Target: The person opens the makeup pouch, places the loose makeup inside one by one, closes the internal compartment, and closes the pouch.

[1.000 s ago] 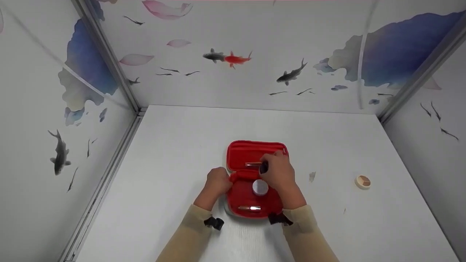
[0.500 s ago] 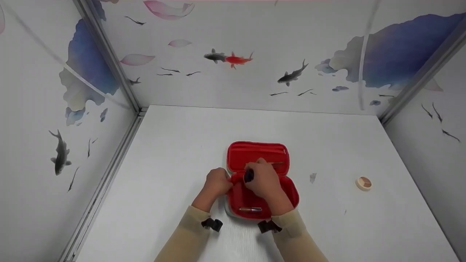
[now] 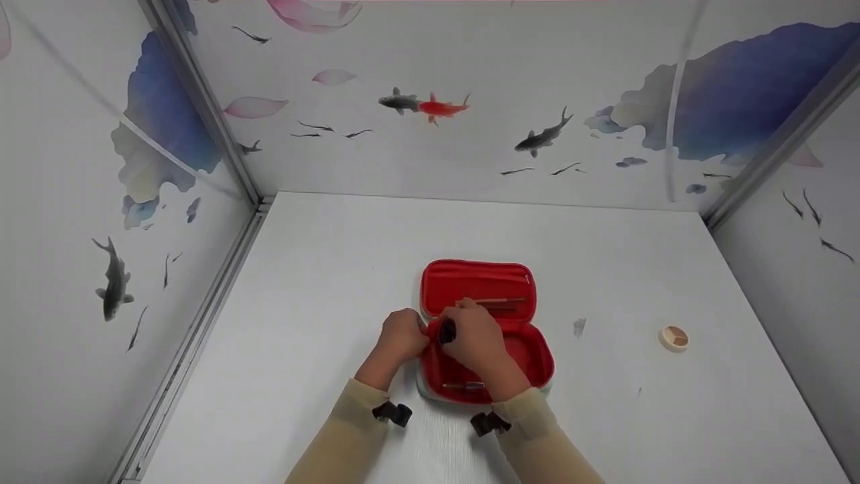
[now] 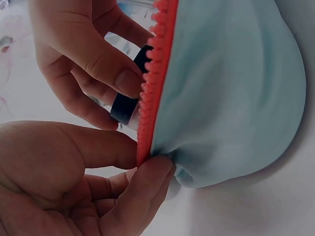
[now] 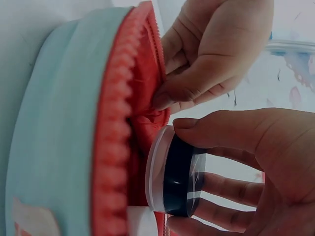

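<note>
Head view gray, light soft. Pale shiny streaks on walls (image 3: 437, 165), upper left and upper right. Faint shadows on table (image 3: 336, 262) near sleeves (image 3: 339, 433), bottom middle. Wrist views darker. Right wrist view: zipper teeth (image 5: 110, 164) fuzzy, left of middle; bright spot on jar (image 5: 178, 172).

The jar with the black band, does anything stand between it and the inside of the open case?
Nothing visible: the right hand holds the jar right at the open case. A white item inside might crowd it. The left hand only pinches the rim.
</note>
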The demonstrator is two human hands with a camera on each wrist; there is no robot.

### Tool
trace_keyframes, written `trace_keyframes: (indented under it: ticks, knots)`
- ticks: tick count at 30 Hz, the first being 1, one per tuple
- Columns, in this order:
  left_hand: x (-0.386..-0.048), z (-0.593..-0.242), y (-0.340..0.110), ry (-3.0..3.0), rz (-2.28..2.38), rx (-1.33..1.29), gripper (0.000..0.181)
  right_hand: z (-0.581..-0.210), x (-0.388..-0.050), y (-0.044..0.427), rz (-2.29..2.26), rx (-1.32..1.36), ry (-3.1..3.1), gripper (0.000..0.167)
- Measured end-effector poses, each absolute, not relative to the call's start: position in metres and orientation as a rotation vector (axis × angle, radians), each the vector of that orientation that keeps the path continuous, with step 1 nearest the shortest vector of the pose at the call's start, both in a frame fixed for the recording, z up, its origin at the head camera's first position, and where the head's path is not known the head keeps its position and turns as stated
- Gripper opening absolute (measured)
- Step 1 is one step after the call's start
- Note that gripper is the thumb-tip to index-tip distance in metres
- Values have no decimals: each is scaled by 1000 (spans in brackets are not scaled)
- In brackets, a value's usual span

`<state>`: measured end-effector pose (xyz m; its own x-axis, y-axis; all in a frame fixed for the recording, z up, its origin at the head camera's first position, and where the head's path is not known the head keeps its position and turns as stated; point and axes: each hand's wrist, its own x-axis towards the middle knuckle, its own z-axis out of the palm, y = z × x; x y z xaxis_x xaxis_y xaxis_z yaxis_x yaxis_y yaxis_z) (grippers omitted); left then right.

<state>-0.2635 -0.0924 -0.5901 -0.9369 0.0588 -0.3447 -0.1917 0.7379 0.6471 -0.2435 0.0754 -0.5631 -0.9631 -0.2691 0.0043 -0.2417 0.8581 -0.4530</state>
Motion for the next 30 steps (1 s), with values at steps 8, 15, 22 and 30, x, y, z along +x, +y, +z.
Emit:
trace_keyframes:
  ticks: [8,15,22,30]
  knots:
    - [-259,-581,-89,2612,1023,-105,27,-574,-241,70,-688,-433,3038,45]
    - [-257,-581,-88,2635,1022,-124,23,-577,-241,68,-690,-432,3044,41]
    - [-256,-581,-88,2619,1038,-158,14,-579,-239,68,-692,-444,3005,43]
    - [-254,-582,-90,2639,1086,-130,22,-582,-236,66,-649,-427,2978,42]
